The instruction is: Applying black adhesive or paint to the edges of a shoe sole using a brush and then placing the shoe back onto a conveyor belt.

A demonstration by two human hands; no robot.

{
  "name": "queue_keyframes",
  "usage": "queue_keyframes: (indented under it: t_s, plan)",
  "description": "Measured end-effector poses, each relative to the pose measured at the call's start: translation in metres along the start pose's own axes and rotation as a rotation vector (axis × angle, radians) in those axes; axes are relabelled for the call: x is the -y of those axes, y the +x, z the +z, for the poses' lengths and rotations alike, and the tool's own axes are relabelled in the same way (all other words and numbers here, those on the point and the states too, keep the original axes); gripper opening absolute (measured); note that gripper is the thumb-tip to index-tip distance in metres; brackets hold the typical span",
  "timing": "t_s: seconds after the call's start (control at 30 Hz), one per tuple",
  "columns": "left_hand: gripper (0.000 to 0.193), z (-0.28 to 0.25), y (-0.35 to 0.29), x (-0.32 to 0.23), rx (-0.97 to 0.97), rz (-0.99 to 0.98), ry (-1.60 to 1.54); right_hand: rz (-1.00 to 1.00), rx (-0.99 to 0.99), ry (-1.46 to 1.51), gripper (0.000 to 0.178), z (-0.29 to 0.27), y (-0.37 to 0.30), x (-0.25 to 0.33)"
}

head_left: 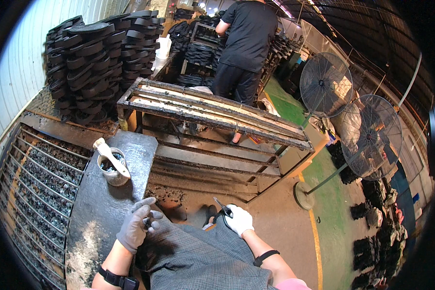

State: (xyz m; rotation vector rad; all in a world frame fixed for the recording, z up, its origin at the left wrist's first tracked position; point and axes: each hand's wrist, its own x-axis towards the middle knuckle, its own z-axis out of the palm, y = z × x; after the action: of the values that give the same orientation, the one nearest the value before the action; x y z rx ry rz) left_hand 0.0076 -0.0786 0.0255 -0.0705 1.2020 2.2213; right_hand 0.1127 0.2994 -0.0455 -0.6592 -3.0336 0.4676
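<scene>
I note the right hand (pixel 239 220) gripping scissors (pixel 222 207) and the left hand (pixel 136 226) pinching a small dark piece (pixel 147 223); I would cut slowly, blades away from fingers.

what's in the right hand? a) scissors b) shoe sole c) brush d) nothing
a: the white-gloved right hand grips dark scissors, blades pointing up and away above the knee; the brush rests in the metal cup on the bench.
</scene>
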Motion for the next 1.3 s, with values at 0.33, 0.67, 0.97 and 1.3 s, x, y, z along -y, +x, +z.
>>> queue_keyframes:
  t_s: [0.33,0.67,0.97,1.3]
  plan:
    - [0.051,0.0029,-0.0005,-0.0004,-0.013,0.01,0.001,-0.007,-0.005,-0.012,0.04,-0.0008,-0.0003,0.001]
    - [0.051,-0.0006,0.0003,0.0002,0.002,0.004,0.004,-0.003,-0.006,-0.01,0.039,-0.0003,0.0007,0.0003]
    - [0.05,0.0002,0.0007,0.0001,0.004,0.0,-0.015,0.004,0.013,-0.003,0.039,-0.0039,-0.0005,0.0027]
    - [0.049,-0.0011,0.001,0.0011,0.005,-0.001,-0.012,0.001,-0.006,0.004,0.038,-0.0001,0.0008,-0.001]
